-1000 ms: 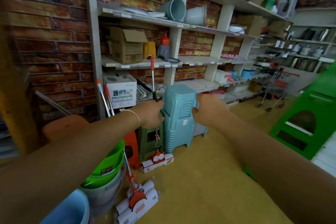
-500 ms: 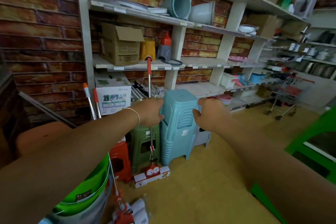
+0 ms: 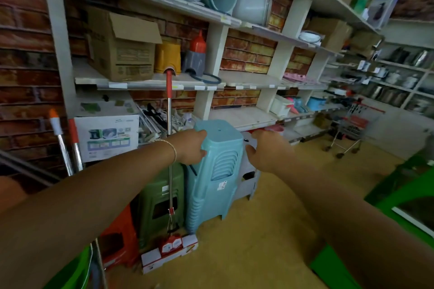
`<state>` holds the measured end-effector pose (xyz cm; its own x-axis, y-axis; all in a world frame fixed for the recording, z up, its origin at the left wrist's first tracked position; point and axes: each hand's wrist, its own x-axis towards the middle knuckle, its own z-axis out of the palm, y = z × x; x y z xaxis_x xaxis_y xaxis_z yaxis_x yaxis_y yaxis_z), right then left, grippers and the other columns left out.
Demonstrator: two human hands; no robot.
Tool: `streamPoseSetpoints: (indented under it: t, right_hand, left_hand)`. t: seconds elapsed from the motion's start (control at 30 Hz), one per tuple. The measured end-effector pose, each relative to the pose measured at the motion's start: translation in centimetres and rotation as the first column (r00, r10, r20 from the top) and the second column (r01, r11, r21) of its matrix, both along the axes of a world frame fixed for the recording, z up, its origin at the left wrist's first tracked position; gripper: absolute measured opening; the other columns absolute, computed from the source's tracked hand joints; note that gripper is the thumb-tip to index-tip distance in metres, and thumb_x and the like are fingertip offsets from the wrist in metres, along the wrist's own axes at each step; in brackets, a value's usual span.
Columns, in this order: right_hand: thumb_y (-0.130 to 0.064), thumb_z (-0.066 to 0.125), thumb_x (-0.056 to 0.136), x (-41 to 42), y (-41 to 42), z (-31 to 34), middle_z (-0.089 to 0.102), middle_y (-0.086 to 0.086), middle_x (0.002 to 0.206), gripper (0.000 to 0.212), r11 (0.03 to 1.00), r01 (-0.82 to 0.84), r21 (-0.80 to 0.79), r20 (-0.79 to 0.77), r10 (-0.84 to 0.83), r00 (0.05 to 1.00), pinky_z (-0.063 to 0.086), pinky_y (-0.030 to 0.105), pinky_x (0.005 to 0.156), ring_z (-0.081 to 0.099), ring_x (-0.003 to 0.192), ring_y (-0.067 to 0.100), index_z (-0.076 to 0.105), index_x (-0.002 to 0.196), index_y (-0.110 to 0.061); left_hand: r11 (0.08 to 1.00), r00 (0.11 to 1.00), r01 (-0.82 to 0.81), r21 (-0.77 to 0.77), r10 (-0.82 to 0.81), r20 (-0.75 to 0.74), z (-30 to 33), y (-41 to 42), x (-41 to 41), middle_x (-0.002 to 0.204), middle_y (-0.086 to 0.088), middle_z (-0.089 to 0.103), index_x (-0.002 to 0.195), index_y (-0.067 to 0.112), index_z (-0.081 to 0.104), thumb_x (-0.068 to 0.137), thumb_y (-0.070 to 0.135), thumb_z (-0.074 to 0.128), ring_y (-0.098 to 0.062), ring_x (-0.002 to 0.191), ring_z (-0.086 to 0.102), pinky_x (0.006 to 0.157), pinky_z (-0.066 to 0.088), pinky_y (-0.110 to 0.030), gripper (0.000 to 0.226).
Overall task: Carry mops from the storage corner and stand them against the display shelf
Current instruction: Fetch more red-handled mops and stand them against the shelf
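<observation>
A mop (image 3: 169, 110) with a steel pole and red grip stands upright, its top leaning on the edge of the display shelf (image 3: 162, 85). Its red and white head (image 3: 169, 251) rests on the floor in front of the green stool. My left hand (image 3: 191, 146) is just right of the pole and loosely touches the left edge of the blue stool stack (image 3: 216, 171); the pole passes behind my wrist. My right hand (image 3: 265, 150) hovers with spread fingers at the stack's right side. Two more mop poles (image 3: 67, 143) lean at the far left.
Green (image 3: 159, 202), red (image 3: 119, 241) and grey (image 3: 249, 178) stools crowd the shelf's foot. A green bucket (image 3: 75, 272) is at my lower left and a green plastic piece (image 3: 399, 197) at the right. A small shopping cart (image 3: 350, 129) stands farther back. Yellow floor lies between.
My left hand has let go of the mop pole and shifted right onto the blue stool stack. My right hand's fingers have spread. The view has moved closer to the shelf.
</observation>
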<state>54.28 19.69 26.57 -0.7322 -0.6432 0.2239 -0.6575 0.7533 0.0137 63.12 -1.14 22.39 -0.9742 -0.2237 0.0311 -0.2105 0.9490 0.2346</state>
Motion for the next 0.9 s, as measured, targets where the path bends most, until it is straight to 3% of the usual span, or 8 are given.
streamPoseSetpoints:
  t: [0.1, 0.3, 0.5, 0.63, 0.77, 0.9]
  right_hand:
    - [-0.041, 0.049, 0.096, -4.1, -3.1, 1.2, 0.063, 0.006, 0.095, 0.035, 1.000, 0.018, -0.003, -0.006, -0.018, 1.000, 0.058, 0.040, 0.078, 0.062, 0.088, 0.024, 0.059, 0.113, -0.012]
    - [-0.040, 0.049, 0.097, -9.6, -8.2, 2.0, 0.058, 0.005, 0.091, 0.027, 0.999, 0.034, 0.002, -0.031, -0.034, 0.999, 0.048, 0.031, 0.066, 0.055, 0.082, 0.022, 0.056, 0.104, -0.015]
    - [-0.036, 0.048, 0.098, -14.3, -12.3, 0.6, 0.063, 0.010, 0.107, 0.031, 1.000, 0.000, 0.009, 0.022, 0.000, 1.000, 0.048, 0.031, 0.070, 0.058, 0.092, 0.026, 0.056, 0.116, -0.012]
    - [-0.035, 0.049, 0.099, -17.5, -15.0, -0.6, 0.063, 0.013, 0.119, 0.039, 0.999, -0.043, -0.003, 0.039, 0.043, 0.998, 0.050, 0.033, 0.077, 0.061, 0.105, 0.030, 0.054, 0.129, -0.011]
    - [-0.033, 0.050, 0.099, -21.6, -17.9, -2.1, 0.064, 0.014, 0.115, 0.041, 0.993, -0.113, -0.025, 0.094, 0.115, 0.989, 0.056, 0.039, 0.084, 0.062, 0.103, 0.029, 0.054, 0.132, -0.009]
    - [-0.031, 0.050, 0.098, -26.7, -21.0, -3.5, 0.064, 0.015, 0.118, 0.040, 0.981, -0.189, -0.037, 0.113, 0.192, 0.975, 0.054, 0.041, 0.090, 0.060, 0.110, 0.032, 0.055, 0.130, -0.008]
  left_hand:
    - [1.000, 1.000, 0.008, 0.016, -0.008, -0.006, 0.9, -3.2, -4.4, 0.118, -0.012, 0.057, 0.120, 0.017, 0.047, 0.093, 0.042, 0.052, -0.028, 0.103, 0.056, 0.090, 0.051, -0.043, 0.038]
    - [1.000, 0.999, 0.006, 0.024, -0.006, -0.037, 1.6, -8.1, -10.6, 0.130, -0.012, 0.053, 0.128, 0.018, 0.046, 0.091, 0.044, 0.052, -0.030, 0.112, 0.054, 0.095, 0.049, -0.044, 0.046]
    - [0.999, 1.000, -0.015, 0.031, 0.015, 0.002, -0.8, -11.9, -14.4, 0.117, -0.010, 0.056, 0.118, 0.017, 0.047, 0.090, 0.045, 0.051, -0.027, 0.102, 0.056, 0.087, 0.050, -0.039, 0.040]
    - [0.998, 0.998, -0.061, 0.027, 0.060, 0.035, -1.8, -14.2, -16.7, 0.115, -0.010, 0.058, 0.124, 0.015, 0.049, 0.092, 0.042, 0.052, -0.025, 0.099, 0.057, 0.084, 0.050, -0.035, 0.042]
    - [0.994, 0.991, -0.113, -0.006, 0.113, 0.067, -2.3, -16.0, -19.4, 0.101, -0.008, 0.053, 0.113, 0.007, 0.055, 0.097, 0.030, 0.051, -0.023, 0.091, 0.053, 0.071, 0.038, -0.027, 0.028]
    - [0.978, 0.975, -0.209, -0.020, 0.210, 0.071, -3.5, -18.5, -23.0, 0.111, -0.011, 0.057, 0.110, 0.011, 0.051, 0.097, 0.032, 0.051, -0.021, 0.086, 0.051, 0.067, 0.039, -0.027, 0.025]
